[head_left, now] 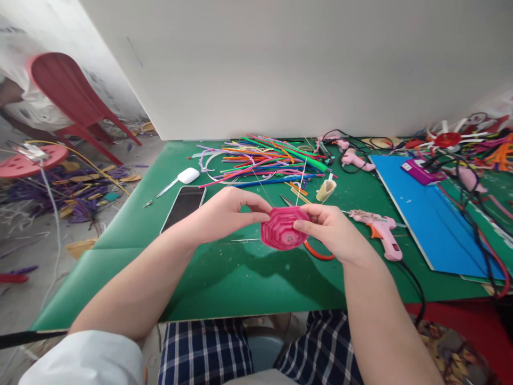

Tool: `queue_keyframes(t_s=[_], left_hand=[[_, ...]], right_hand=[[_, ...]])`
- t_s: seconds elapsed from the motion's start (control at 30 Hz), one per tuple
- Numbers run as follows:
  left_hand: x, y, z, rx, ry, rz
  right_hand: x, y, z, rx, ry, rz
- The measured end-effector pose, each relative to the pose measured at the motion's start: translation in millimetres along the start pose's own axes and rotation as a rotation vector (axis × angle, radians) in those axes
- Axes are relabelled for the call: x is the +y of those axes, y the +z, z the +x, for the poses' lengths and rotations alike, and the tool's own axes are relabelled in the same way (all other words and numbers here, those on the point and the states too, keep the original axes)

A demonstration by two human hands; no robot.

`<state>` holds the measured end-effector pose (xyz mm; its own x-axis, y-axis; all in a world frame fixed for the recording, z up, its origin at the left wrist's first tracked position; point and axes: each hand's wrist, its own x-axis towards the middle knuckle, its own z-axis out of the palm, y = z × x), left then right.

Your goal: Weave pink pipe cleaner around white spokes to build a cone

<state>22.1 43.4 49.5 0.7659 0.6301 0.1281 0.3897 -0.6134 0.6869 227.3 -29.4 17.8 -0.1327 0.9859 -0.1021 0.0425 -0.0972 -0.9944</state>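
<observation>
Between my two hands, above the green table, is a round pink piece [280,230] coiled in layered rings of darker and lighter pink, with thin white wires sticking out of it. My left hand [236,214] pinches its upper left edge between thumb and fingers. At its right edge, my right hand [326,222] grips it, thumb on the front face. Behind the piece lies a pair of scissors [319,254] with orange-red handles, partly hidden by it and my right hand.
Colourful pipe cleaners [264,158] are heaped at the table's back. A smartphone [184,206] and a white spatula-shaped item [188,175] lie left. To the right are a pink glue gun [380,230], a cream tube [326,189], a blue board [425,219] and tangled cables.
</observation>
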Motion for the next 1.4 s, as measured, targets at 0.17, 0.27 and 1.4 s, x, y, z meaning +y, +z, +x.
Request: queue_keyframes(t_s=[0.17, 0.27, 1.4], left_hand=[[3, -5.4, -9, 0.309, 0.207, 0.326], [3, -3.1, -9, 0.273, 0.434, 0.443], [-12, -9.2, 4, -0.074, 0.056, 0.115]], right_hand=[[-1, -2, -2, -0.010, 0.011, -0.043], [-2, -2, -4, -0.009, 0.002, -0.092], [9, -10, 5, 0.302, -0.032, 0.087]])
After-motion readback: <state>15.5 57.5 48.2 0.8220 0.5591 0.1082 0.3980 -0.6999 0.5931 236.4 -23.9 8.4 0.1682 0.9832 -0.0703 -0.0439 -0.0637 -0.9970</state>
